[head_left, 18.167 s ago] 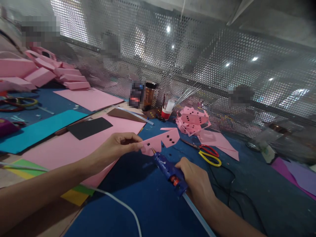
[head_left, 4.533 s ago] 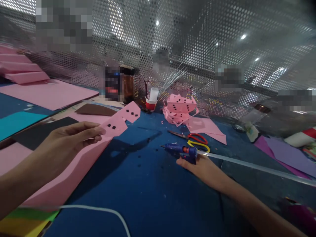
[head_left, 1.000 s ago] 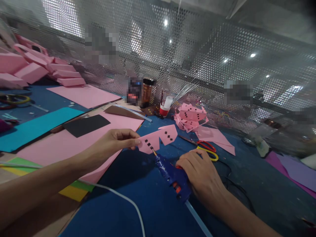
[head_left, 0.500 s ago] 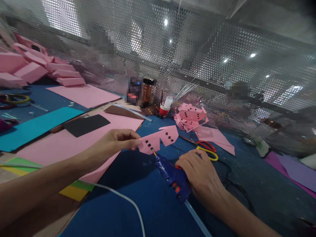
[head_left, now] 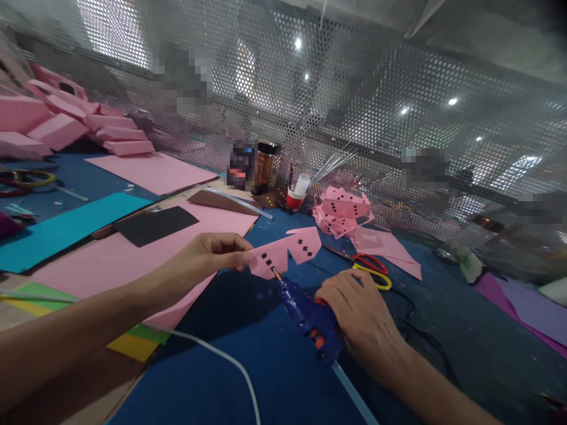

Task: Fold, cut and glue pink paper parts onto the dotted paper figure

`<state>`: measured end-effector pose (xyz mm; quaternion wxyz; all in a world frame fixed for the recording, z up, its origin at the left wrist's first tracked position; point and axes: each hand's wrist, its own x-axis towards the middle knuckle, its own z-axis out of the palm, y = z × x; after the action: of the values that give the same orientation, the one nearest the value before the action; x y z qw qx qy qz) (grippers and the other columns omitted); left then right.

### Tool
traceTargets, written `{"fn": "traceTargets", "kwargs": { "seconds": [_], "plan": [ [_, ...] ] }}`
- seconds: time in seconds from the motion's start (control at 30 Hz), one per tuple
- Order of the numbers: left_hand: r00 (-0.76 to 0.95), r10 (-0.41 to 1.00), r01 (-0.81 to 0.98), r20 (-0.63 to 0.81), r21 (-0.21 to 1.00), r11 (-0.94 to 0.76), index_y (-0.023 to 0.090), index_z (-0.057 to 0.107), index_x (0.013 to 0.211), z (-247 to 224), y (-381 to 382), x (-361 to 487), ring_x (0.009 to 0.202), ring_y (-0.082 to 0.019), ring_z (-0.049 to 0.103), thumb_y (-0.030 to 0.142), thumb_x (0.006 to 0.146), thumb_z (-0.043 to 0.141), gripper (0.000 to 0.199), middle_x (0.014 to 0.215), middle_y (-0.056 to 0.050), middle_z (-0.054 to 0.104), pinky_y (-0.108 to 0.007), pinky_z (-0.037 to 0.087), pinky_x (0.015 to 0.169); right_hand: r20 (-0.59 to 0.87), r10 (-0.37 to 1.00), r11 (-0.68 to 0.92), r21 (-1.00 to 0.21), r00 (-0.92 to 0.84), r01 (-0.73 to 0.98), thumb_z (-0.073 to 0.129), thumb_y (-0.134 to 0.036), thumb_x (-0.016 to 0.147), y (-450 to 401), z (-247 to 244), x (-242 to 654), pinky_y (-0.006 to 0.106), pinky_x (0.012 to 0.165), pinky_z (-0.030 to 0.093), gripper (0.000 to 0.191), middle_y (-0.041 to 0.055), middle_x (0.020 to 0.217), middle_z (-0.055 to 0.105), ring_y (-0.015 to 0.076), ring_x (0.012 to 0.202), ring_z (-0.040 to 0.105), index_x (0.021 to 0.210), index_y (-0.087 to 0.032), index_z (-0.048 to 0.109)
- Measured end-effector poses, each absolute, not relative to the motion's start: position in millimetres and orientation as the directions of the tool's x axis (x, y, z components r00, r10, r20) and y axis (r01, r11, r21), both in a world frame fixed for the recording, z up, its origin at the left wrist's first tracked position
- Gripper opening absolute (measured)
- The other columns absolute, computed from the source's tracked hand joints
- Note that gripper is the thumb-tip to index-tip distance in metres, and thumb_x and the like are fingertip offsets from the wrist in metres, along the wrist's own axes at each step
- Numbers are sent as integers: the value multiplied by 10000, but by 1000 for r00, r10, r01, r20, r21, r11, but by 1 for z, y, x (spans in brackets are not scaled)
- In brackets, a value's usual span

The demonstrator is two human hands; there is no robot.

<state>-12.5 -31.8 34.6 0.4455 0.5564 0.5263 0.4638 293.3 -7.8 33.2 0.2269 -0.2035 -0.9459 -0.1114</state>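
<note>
My left hand [head_left: 221, 251] pinches the left end of a pink paper cutout [head_left: 277, 251] that bears several small black squares in two groups. My right hand [head_left: 358, 307] is wrapped round the handle of a blue glue gun [head_left: 305, 313]. The gun's nozzle meets the lower part of the cutout, beside the left group of squares. A clear glue stick [head_left: 354, 392] sticks out of the gun's rear end.
Scissors [head_left: 372, 271] with red and yellow handles lie beyond my right hand. Behind them are pink cutouts [head_left: 341, 206] and a red-and-white cup [head_left: 295, 199]. Pink sheets [head_left: 110, 260], a black piece [head_left: 157, 224] and a white cable [head_left: 221, 354] are at the left.
</note>
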Motion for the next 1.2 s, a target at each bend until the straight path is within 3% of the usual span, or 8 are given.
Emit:
{"fn": "traceTargets", "kwargs": {
  "seconds": [0.27, 0.73, 1.2],
  "plan": [
    [83, 995, 210, 56, 975, -73, 231, 765, 845, 35, -33, -17, 815, -155, 591, 437, 868, 759, 207, 852, -5, 703, -267, 455, 781, 521, 312, 902, 99, -794, 420, 482, -66, 984, -6, 30, 293, 413, 895, 349, 158, 61, 931, 674, 224, 866, 562, 997, -162, 607],
    [37, 998, 159, 56, 985, -62, 230, 768, 828, 28, -28, -19, 782, -145, 580, 423, 827, 808, 197, 811, 7, 699, -264, 449, 759, 504, 325, 899, 98, -800, 427, 481, -165, 1020, -6, 32, 300, 429, 888, 349, 121, 81, 977, 682, 244, 902, 567, 1034, -161, 601],
    [71, 994, 172, 88, 980, -100, 251, 770, 830, 24, -28, -21, 781, -122, 574, 435, 852, 791, 186, 794, 32, 683, -239, 439, 762, 499, 326, 889, 126, -803, 440, 577, -58, 906, -7, 27, 295, 413, 892, 356, 163, 54, 953, 675, 228, 879, 588, 1021, -171, 599]
  ]
}}
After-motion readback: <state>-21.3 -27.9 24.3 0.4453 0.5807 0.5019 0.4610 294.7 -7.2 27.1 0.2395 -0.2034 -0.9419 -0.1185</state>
